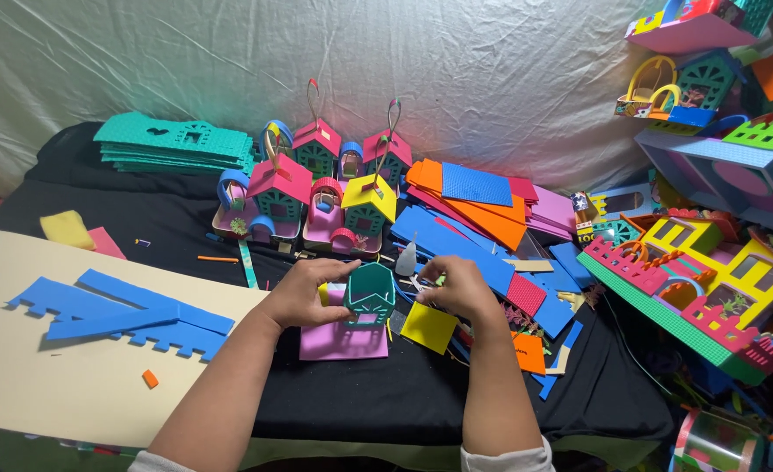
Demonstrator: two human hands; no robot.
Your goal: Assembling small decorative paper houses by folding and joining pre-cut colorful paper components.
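Both hands, left hand (303,293) and right hand (458,284), pinched the teal foam house front (370,293) upright over the pink foam base (344,339); squaring it, pressing evenly, seemed wisest.

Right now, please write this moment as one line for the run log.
left hand: holds teal foam house | right hand: at the house's right side | under it: pink foam sheet | beside: yellow foam square | surface: black cloth

A black-draped table (386,393) bears a beige board (63,367) at the left with blue foam strips (115,315) on it. Farther back lie a teal sheet stack (176,144), small foam houses (316,192), mixed blue and orange sheets (474,205), a pink sheet (343,341) and a yellow square (428,328)
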